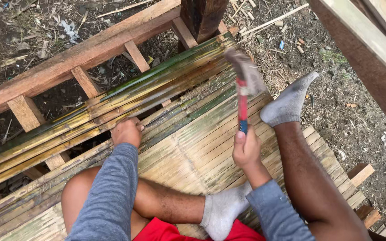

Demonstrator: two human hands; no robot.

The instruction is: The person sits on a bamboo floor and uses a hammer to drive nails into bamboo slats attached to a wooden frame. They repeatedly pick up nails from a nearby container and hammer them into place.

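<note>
Right hand (246, 149) is wrapped tight round the grip of a hammer (244, 89), fingers fully closed on the blue end of the handle; the red shaft runs up and away from the person, and the head is a blur above the far right part of the bamboo slats (188, 147); whether it touches them is impossible to tell. Left hand (127, 132) is down on the slats at centre left, knuckles up, fingers curled under and pressing on the strips; if it pinches something small beneath, the view hides it. Both arms wear grey sleeves. The person sits on the slatted platform; one grey sock (223, 209) is tucked in near, just beside the right wrist, the other sock (288, 103) stretches out to the right of the hammer shaft. Green and yellow slats lie side by side across a wooden frame (68, 58) of beams and short crosspieces, far left; a dark post (203, 15) stands at the far edge; a plank (367, 53) slants across the far right corner; littered soil (358, 129) lies to the right.
</note>
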